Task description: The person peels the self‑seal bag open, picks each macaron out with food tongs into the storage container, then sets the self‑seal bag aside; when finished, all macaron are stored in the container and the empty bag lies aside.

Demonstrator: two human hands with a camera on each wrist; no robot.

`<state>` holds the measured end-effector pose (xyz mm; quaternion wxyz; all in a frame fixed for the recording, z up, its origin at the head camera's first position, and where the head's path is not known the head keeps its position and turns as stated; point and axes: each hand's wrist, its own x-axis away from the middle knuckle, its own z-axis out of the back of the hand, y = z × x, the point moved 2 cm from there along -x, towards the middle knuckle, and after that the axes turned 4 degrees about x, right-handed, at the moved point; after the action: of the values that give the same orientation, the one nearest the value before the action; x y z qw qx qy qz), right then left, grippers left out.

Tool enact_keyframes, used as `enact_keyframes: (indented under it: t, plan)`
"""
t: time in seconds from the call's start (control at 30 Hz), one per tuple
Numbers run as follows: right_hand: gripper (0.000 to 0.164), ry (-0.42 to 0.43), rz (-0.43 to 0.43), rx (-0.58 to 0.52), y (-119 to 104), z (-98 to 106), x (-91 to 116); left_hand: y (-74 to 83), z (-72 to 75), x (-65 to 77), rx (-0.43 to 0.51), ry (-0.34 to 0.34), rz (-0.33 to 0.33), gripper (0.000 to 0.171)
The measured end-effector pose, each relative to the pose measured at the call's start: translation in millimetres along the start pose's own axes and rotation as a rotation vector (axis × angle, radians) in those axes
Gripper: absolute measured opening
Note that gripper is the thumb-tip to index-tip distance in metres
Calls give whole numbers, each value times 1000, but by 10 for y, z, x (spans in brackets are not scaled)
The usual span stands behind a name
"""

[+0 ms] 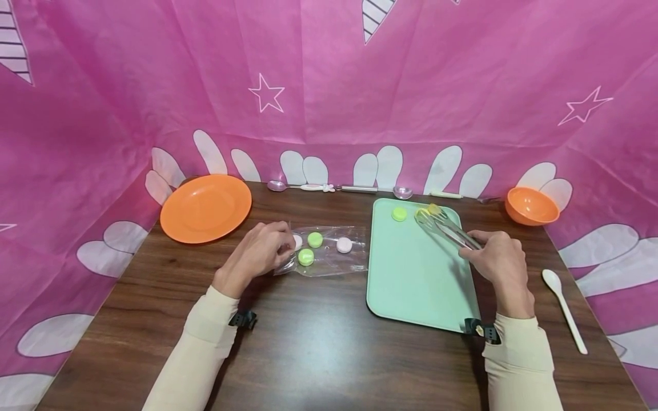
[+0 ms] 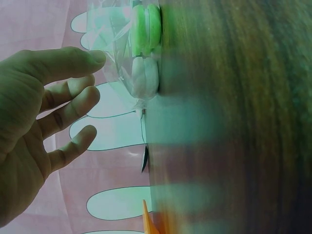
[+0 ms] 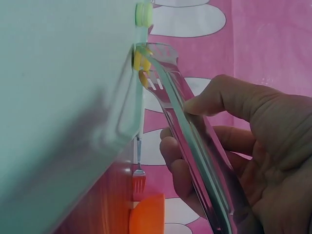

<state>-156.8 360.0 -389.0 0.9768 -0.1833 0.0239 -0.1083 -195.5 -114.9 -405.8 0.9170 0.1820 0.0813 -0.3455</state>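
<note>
A clear plastic bag (image 1: 329,264) lies on the table with green macarons (image 1: 315,240) and pale pink macarons (image 1: 344,245) in it. At its left end, the left hand (image 1: 262,248) pinches the film between thumb and a finger largely hidden behind it; the other fingers are spread loosely in the left wrist view. My right hand (image 1: 498,260) grips metal tongs (image 3: 187,126), slanting over the mint-green tray (image 1: 421,274). The tongs' ends are at two yellow macarons (image 3: 142,59) near the tray's far edge. A green macaron (image 1: 398,214) sits left of them.
An orange plate (image 1: 205,208) stands back left, an orange bowl (image 1: 532,206) back right. Along the pink backdrop lie a spoon (image 1: 277,186), a ladle (image 1: 402,192) and a fork (image 3: 139,180). A white spoon (image 1: 565,311) rests at the right edge.
</note>
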Motion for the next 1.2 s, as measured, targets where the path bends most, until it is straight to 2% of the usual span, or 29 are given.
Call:
enact_keyframes:
  t: [0.13, 0.23, 0.47, 0.53, 0.67, 0.83, 1.03, 1.2]
  plan:
    - [49, 15, 10, -2, -38, 57, 21, 0, 7, 3, 4, 1, 2, 10]
    - [48, 18, 52, -13, -116, 147, 71, 3, 15, 1, 3, 5, -4, 10]
    - [58, -196, 195, -36, -470, 271, 224, 6, 37, -7, 15, 3, -1, 8]
    - [55, -218, 259, -26, -596, 260, 264, 6, 41, -6, 16, -3, 10, 7]
    - [47, -220, 364, 14, -832, 168, 328, 5, 42, -3, 7, -5, 19, 7]
    - [43, -215, 432, 17, -1026, -43, 353, 6, 38, 1, 3, 1, 16, 8]
    - [40, -164, 436, 12, -1142, -290, 354, 11, 33, 3, 2, -5, 19, 7]
    - [38, -147, 414, 21, -1190, -369, 365, 13, 33, 4, 2, 0, 12, 8]
